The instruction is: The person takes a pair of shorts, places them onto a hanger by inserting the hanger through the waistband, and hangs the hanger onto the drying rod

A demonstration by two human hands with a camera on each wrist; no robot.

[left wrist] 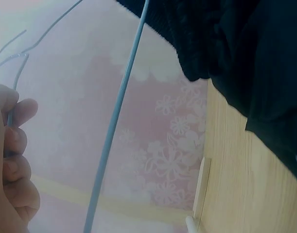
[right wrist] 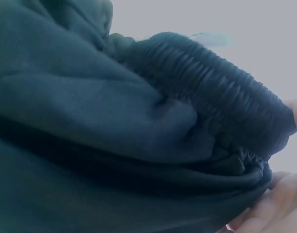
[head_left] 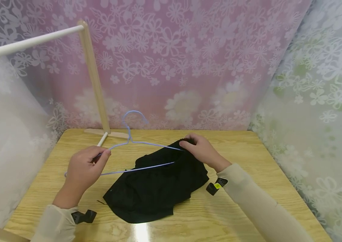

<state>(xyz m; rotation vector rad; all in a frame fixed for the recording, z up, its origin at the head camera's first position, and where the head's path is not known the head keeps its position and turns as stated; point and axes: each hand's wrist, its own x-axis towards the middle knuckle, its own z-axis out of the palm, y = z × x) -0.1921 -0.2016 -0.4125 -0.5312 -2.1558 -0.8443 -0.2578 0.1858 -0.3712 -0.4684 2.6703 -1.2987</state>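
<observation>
The blue hanger point(head_left: 146, 167) is gripped in the left hand point(head_left: 83, 168), with thumb and fingers curled round its upper arm near the left end, and is kept with its hook upward. The black garment point(head_left: 158, 188) is spread crumpled over the middle of the table point(head_left: 234, 208), and its upper edge is pinched between the thumb and fingers of the right hand point(head_left: 202, 149). In the right wrist view a gathered waistband point(right wrist: 211, 90) is seen beside that hand. The far end of the hanger is hidden by the cloth, so how deep it sits cannot be told. For this threading to be done well, it seems best that the waistband be held wide and lifted slightly, so that the tip is not caught in the folds. The hanger is best slid level, with both its upper arm and lower bar kept inside the same layer. A pull that is too hard could twist the thin frame; the elastic, probably stretchy, should rather be drawn gently outward along it.
</observation>
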